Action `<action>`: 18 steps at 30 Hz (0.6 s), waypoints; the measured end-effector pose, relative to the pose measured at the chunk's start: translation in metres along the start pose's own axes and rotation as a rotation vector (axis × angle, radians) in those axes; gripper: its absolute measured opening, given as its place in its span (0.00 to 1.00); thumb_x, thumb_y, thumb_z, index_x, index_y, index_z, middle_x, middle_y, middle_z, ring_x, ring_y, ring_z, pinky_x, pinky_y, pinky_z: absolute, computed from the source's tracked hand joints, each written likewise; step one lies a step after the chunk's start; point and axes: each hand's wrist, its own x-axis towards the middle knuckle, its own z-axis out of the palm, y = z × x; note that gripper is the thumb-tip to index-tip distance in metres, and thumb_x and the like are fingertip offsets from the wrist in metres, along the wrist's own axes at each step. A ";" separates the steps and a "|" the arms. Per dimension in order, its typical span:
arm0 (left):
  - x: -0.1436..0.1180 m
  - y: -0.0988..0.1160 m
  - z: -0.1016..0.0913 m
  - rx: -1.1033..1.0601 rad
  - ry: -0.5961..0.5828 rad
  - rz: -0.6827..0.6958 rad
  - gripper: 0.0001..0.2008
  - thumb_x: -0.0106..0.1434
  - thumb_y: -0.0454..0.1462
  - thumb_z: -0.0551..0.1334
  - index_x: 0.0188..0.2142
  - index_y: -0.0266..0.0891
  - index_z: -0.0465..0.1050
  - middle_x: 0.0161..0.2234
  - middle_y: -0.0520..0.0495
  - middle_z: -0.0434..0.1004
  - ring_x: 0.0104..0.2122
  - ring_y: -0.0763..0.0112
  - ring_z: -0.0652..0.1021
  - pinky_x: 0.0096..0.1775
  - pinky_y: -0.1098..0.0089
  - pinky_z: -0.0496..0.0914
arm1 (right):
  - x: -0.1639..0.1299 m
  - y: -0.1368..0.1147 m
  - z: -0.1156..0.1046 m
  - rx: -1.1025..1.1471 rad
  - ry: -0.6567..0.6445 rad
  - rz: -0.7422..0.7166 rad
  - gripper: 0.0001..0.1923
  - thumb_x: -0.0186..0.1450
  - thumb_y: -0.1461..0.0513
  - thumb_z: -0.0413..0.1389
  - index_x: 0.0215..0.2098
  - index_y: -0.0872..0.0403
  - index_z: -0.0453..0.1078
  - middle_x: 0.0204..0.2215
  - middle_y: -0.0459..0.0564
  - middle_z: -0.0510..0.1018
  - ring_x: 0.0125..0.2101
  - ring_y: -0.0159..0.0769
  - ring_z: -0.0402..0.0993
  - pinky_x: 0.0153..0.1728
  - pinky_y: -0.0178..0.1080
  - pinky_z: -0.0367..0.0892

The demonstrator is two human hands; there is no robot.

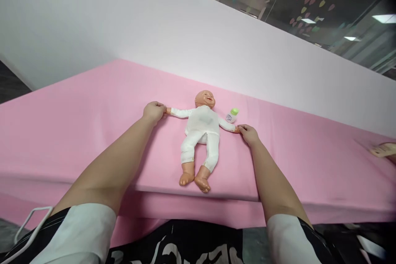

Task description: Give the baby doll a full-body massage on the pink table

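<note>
"Where is the doll [203,120] lying?"
"It is lying face up on the pink desk [102,111], its feet pointing toward the near edge."
"What are the hands doing?"
"The left hand [154,112] is grasping the doll by its hand on the left; the right hand [248,134] is pinching the other one, so both grips are holding it."
"And the green-lidded bottle [231,116]?"
"It is resting just beyond the doll's right-side arm."

Between left hand [154,112] and right hand [249,134], doll [203,122] is showing plain white body, tan head [204,98] and feet [187,174]. Beneath both hands, cover [93,132] is running solid pink; near the right hand, bottle [230,118] is sporting a lime-green cap [234,111]. This side of both hands, shirt [192,233] is bearing white lettering [171,246] on black.
</note>
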 end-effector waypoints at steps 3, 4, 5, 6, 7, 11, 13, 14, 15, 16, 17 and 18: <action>0.003 -0.005 0.005 0.010 0.017 0.014 0.13 0.53 0.34 0.71 0.41 0.41 0.80 0.30 0.44 0.82 0.28 0.58 0.81 0.35 0.61 0.73 | -0.002 0.003 -0.001 -0.064 0.051 0.009 0.18 0.66 0.51 0.61 0.47 0.48 0.85 0.57 0.54 0.86 0.63 0.55 0.77 0.72 0.58 0.62; 0.003 -0.007 0.007 0.023 0.026 0.030 0.13 0.55 0.34 0.71 0.41 0.41 0.80 0.31 0.44 0.82 0.30 0.58 0.81 0.36 0.61 0.73 | -0.002 0.003 -0.002 -0.075 0.057 0.010 0.18 0.66 0.51 0.60 0.48 0.48 0.85 0.59 0.54 0.85 0.65 0.55 0.75 0.74 0.58 0.60; 0.003 -0.009 0.008 0.039 0.036 0.052 0.11 0.56 0.35 0.70 0.41 0.41 0.80 0.31 0.44 0.83 0.31 0.58 0.82 0.36 0.62 0.73 | -0.004 0.004 -0.002 -0.078 0.057 0.010 0.19 0.66 0.51 0.60 0.49 0.49 0.85 0.61 0.54 0.84 0.67 0.54 0.74 0.75 0.57 0.59; 0.002 -0.010 0.009 0.056 0.042 0.075 0.10 0.58 0.36 0.70 0.41 0.41 0.81 0.32 0.44 0.83 0.32 0.58 0.82 0.37 0.62 0.73 | -0.005 0.005 -0.002 -0.074 0.049 0.008 0.20 0.66 0.51 0.60 0.51 0.49 0.84 0.62 0.54 0.83 0.67 0.53 0.73 0.75 0.57 0.58; 0.001 -0.011 0.010 0.072 0.042 0.097 0.09 0.59 0.36 0.70 0.41 0.41 0.81 0.33 0.44 0.83 0.33 0.58 0.82 0.38 0.62 0.73 | -0.006 0.006 -0.002 -0.064 0.037 0.006 0.22 0.66 0.51 0.60 0.54 0.50 0.84 0.63 0.54 0.82 0.68 0.53 0.73 0.75 0.56 0.59; -0.004 -0.014 0.010 0.085 0.033 0.144 0.09 0.62 0.36 0.68 0.43 0.41 0.81 0.36 0.45 0.84 0.34 0.61 0.81 0.40 0.63 0.73 | -0.015 0.008 -0.006 0.016 -0.040 0.002 0.27 0.64 0.49 0.64 0.58 0.51 0.81 0.62 0.55 0.83 0.64 0.52 0.77 0.71 0.56 0.66; -0.003 -0.015 0.008 0.054 0.024 0.155 0.09 0.63 0.36 0.68 0.44 0.41 0.81 0.38 0.45 0.84 0.34 0.62 0.80 0.40 0.64 0.73 | -0.020 0.008 -0.009 0.066 -0.084 -0.007 0.29 0.62 0.49 0.68 0.59 0.51 0.80 0.60 0.56 0.84 0.60 0.51 0.81 0.67 0.55 0.71; -0.002 -0.016 0.008 0.030 0.012 0.162 0.09 0.63 0.36 0.69 0.44 0.40 0.81 0.38 0.44 0.84 0.34 0.63 0.80 0.40 0.64 0.74 | -0.022 0.007 -0.011 0.094 -0.106 -0.012 0.31 0.59 0.49 0.71 0.59 0.51 0.80 0.58 0.55 0.85 0.57 0.50 0.82 0.65 0.54 0.73; -0.001 -0.018 0.007 0.003 -0.003 0.166 0.10 0.63 0.36 0.69 0.44 0.40 0.81 0.39 0.44 0.84 0.34 0.63 0.80 0.40 0.64 0.74 | -0.024 0.007 -0.012 0.123 -0.121 -0.015 0.34 0.57 0.51 0.73 0.59 0.51 0.80 0.57 0.55 0.86 0.56 0.49 0.82 0.64 0.53 0.73; 0.000 -0.019 0.005 -0.024 -0.016 0.166 0.11 0.62 0.35 0.69 0.45 0.40 0.81 0.40 0.43 0.84 0.34 0.63 0.80 0.39 0.64 0.74 | -0.025 0.006 -0.013 0.151 -0.126 -0.014 0.36 0.54 0.53 0.76 0.59 0.51 0.80 0.55 0.55 0.86 0.54 0.48 0.83 0.64 0.53 0.74; 0.002 -0.020 0.004 -0.047 -0.028 0.162 0.12 0.62 0.35 0.69 0.46 0.39 0.81 0.40 0.43 0.84 0.33 0.64 0.80 0.39 0.64 0.75 | -0.026 0.004 -0.014 0.172 -0.121 -0.009 0.37 0.51 0.54 0.78 0.58 0.51 0.80 0.53 0.54 0.86 0.52 0.47 0.83 0.63 0.53 0.74; 0.003 -0.021 0.003 -0.068 -0.036 0.158 0.13 0.61 0.35 0.70 0.46 0.39 0.81 0.40 0.43 0.84 0.33 0.64 0.80 0.39 0.64 0.75 | -0.027 0.003 -0.014 0.184 -0.107 -0.001 0.38 0.49 0.56 0.79 0.58 0.51 0.80 0.51 0.54 0.86 0.51 0.46 0.82 0.63 0.52 0.74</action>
